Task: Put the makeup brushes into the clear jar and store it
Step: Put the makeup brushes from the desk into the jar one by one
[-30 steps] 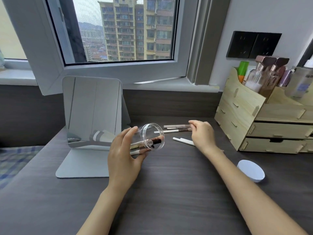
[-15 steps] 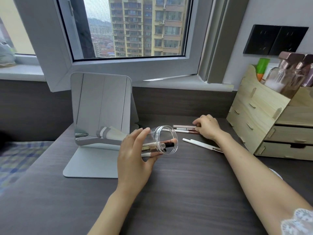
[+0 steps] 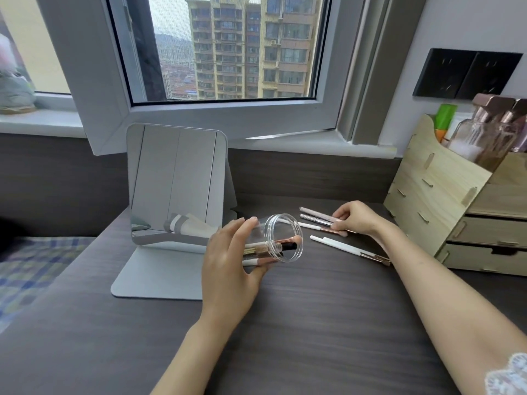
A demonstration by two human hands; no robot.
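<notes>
My left hand [image 3: 231, 266] holds the clear jar [image 3: 281, 238] tilted on its side above the dark desk, mouth facing right. A few makeup brushes [image 3: 273, 248] lie inside it, bristles toward the mouth. Further right, my right hand [image 3: 356, 218] rests on several loose brushes and pencils [image 3: 316, 218] lying on the desk, fingers closing on them. Two white-handled brushes [image 3: 348, 249] lie apart, just in front of that hand.
A standing mirror [image 3: 175, 183] on a flat base stands left of the jar. A wooden drawer organiser [image 3: 445, 195] with bottles on top fills the right side. Behind is the window sill; a checked fabric [image 3: 34, 266] lies at the left.
The camera view has shifted left and closer. My right hand has settled onto the group of brushes at the back. The left hand keeps the jar tilted in much the same place.
</notes>
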